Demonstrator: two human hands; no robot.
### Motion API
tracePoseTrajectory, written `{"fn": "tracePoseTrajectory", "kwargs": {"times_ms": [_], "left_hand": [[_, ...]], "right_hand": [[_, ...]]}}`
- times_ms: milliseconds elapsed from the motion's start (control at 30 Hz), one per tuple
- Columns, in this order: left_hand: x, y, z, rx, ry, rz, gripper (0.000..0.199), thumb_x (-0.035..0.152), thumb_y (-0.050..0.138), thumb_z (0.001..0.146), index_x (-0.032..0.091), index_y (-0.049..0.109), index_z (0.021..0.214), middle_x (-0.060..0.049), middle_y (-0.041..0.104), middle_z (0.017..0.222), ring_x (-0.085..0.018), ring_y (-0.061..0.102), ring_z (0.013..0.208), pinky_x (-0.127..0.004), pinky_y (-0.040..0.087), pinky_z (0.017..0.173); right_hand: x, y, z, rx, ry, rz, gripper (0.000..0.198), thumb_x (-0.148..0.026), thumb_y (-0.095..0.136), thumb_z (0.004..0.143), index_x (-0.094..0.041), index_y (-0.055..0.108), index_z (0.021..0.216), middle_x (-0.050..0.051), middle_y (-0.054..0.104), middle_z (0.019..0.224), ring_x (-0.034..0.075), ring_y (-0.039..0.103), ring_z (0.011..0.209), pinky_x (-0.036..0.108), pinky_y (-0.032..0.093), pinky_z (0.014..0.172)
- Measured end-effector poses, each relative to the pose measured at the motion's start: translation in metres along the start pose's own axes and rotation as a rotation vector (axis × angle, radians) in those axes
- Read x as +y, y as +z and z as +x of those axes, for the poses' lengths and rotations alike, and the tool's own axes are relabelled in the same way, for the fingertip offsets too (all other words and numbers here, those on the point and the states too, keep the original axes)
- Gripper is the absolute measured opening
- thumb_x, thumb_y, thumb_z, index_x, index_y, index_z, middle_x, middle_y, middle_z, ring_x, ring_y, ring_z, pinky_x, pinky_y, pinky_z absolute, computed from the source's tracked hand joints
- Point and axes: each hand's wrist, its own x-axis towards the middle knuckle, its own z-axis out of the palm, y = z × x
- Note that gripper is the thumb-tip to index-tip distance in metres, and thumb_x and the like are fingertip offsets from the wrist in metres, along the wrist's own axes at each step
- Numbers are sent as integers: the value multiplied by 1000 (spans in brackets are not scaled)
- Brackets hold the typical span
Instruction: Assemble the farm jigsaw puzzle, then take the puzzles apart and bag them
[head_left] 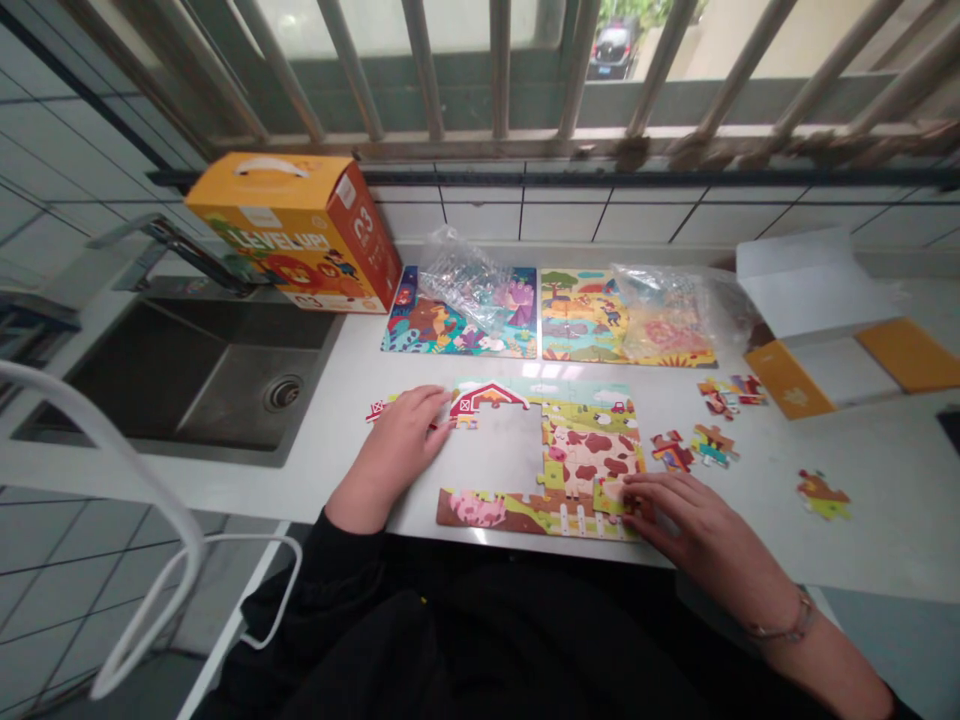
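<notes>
While the right hand (pixel 694 520) pinches a jigsaw piece (pixel 609 496) over the farm puzzle (pixel 574 410) on the counter (pixel 757 530), the left hand (pixel 401 445), grip unclear, meets the barn (pixel 487 396), cow side assembled, left-centre unfilled, loose pieces (pixel 715 446) unplaced

I see a steel sink (pixel 232 385) at nine o'clock, its tap (pixel 199 258) at the far edge. At ten o'clock an orange box (pixel 296 238) stands, printed "LEVEL UP!", with a white handle (pixel 270 168). The window bars (pixel 500 70) are at twelve o'clock; through them, at one o'clock, a dark car (pixel 611 50) shows. At three o'clock lies an opened carton (pixel 840 370).
</notes>
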Motion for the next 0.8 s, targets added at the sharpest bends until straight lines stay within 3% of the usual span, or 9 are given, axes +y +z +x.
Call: {"fn": "tracePoseTrajectory", "kwargs": {"times_ms": [167,333,533,800], "left_hand": [[-49,-26,-22,-19,-327,212,49,41,67,95,18,68,139,-19,68,138,-39,64,130,-53,52,115],[-78,-34,-30,-80,-369,104,45,47,71,88,20,73,123,-17,74,127,-38,68,121,-50,54,111],[-83,-35,-24,-48,-427,-58,38,55,76,83,22,72,101,-12,78,106,-33,72,102,-44,57,92],[-60,-42,-24,-8,-306,-183,24,41,76,85,25,64,99,-4,76,102,-26,71,96,-37,55,87]], "right_hand": [[-1,-1,0,11,-6,7,18,-33,67,108,-30,70,125,6,79,127,28,75,116,46,63,98],[-1,-1,1,9,18,10,19,-33,68,107,-29,72,125,7,79,125,28,76,114,46,64,97],[-4,-2,3,24,3,9,17,-34,67,108,-29,72,122,8,80,125,28,76,114,46,64,97],[-4,-2,3,30,-10,8,16,-33,67,108,-29,73,122,7,80,125,29,76,115,47,64,97]]}}
